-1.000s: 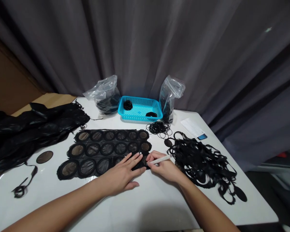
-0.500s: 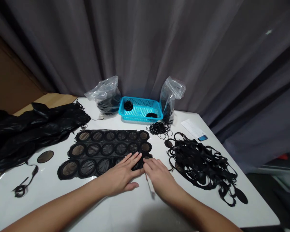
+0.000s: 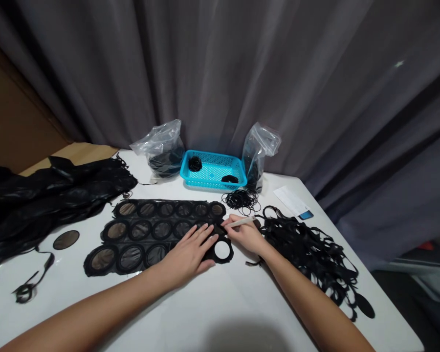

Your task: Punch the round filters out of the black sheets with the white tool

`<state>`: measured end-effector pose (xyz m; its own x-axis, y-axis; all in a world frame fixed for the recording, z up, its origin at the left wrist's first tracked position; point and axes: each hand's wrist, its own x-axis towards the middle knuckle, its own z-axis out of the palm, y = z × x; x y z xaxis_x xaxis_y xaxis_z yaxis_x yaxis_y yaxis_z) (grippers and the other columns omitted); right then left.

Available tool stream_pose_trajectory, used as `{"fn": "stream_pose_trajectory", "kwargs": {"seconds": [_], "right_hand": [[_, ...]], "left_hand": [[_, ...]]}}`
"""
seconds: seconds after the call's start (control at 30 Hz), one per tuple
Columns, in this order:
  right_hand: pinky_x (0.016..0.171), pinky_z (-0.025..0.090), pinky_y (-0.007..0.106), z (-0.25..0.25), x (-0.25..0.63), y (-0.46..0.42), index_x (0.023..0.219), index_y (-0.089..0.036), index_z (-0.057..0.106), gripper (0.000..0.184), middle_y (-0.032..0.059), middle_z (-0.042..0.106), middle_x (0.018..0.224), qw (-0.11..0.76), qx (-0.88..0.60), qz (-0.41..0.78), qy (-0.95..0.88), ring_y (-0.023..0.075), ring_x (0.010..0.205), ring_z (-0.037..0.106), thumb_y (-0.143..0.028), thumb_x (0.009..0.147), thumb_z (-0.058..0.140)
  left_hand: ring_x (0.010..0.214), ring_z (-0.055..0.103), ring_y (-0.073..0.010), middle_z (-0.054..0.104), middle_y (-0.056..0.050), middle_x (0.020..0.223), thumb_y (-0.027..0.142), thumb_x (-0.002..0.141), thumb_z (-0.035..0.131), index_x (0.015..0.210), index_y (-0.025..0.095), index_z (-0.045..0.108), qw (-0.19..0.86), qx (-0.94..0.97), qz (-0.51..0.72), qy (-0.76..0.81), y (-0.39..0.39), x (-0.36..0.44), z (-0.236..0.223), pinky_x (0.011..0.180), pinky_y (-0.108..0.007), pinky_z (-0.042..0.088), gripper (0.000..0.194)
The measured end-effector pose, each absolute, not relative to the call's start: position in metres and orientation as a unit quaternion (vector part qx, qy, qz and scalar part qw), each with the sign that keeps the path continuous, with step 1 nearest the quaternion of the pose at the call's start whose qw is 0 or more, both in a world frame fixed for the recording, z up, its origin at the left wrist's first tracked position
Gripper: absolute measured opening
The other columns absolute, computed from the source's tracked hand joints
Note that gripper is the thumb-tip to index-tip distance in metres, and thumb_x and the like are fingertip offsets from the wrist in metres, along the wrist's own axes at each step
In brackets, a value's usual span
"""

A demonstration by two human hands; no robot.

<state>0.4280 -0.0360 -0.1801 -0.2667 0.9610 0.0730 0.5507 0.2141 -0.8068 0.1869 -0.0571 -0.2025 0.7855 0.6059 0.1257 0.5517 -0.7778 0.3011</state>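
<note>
A black sheet (image 3: pixel 167 248) with rows of thick black rings around dark, see-through discs lies on the table. My left hand (image 3: pixel 188 249) rests flat on its right part, fingers stretched out, hiding some rings. At the lower right corner, one ring (image 3: pixel 231 250) has a round opening with white tabletop visible through it. My right hand (image 3: pixel 244 233) is closed around a slim white pen-like tool (image 3: pixel 242 222), at the sheet's right edge above that opening. Dark material shows by its fingertips; I cannot tell whether it is pinched.
Behind stands a blue basket (image 3: pixel 212 182) between two clear plastic bags (image 3: pixel 165 159) (image 3: pixel 258 146) of black items. Thin black loops (image 3: pixel 241 199) lie in front. Black ring-shaped scraps (image 3: pixel 308 244) heap at right, black sheeting (image 3: pixel 58 195) at left, near a loose disc (image 3: pixel 66 239).
My right hand has moved up and right from the lower right ring, the tool now lying across it. That ring now shows a white opening. My left hand stays almost in place.
</note>
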Motion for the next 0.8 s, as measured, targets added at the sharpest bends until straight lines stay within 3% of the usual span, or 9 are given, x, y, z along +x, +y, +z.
{"fn": "stream_pose_trajectory", "kwargs": {"seconds": [0.47,0.67,0.8], "right_hand": [[0.083,0.043,0.030,-0.182,0.421,-0.031,0.075,-0.020,0.056,0.012,0.0018,0.065,0.092,0.283,-0.489,0.380,-0.732,0.0174,0.088,0.059,-0.019,0.087,0.058],[0.082,0.044,0.030,-0.180,0.419,-0.031,0.075,-0.020,0.053,0.015,0.0017,0.062,0.090,0.275,-0.482,0.349,-0.755,0.0171,0.086,0.058,-0.015,0.088,0.057],[0.081,0.046,0.032,-0.184,0.408,-0.044,0.080,-0.021,0.053,0.015,0.0056,0.062,0.095,0.250,-0.471,0.260,-0.805,0.0200,0.088,0.057,-0.012,0.092,0.051]], "left_hand": [[0.147,0.032,-0.0310,0.038,-0.012,0.158,0.037,0.091,0.066,0.144,0.022,0.048,0.120,0.927,0.138,0.328,-0.055,0.190,-0.219,0.119,-0.052,0.025,0.057],[0.147,0.031,-0.0305,0.039,-0.012,0.157,0.037,0.091,0.065,0.145,0.020,0.046,0.118,0.926,0.143,0.329,-0.057,0.190,-0.217,0.120,-0.051,0.023,0.059],[0.149,0.027,-0.0287,0.037,-0.011,0.158,0.037,0.092,0.063,0.148,0.019,0.042,0.111,0.924,0.150,0.333,-0.058,0.190,-0.216,0.121,-0.048,0.023,0.062]]}}
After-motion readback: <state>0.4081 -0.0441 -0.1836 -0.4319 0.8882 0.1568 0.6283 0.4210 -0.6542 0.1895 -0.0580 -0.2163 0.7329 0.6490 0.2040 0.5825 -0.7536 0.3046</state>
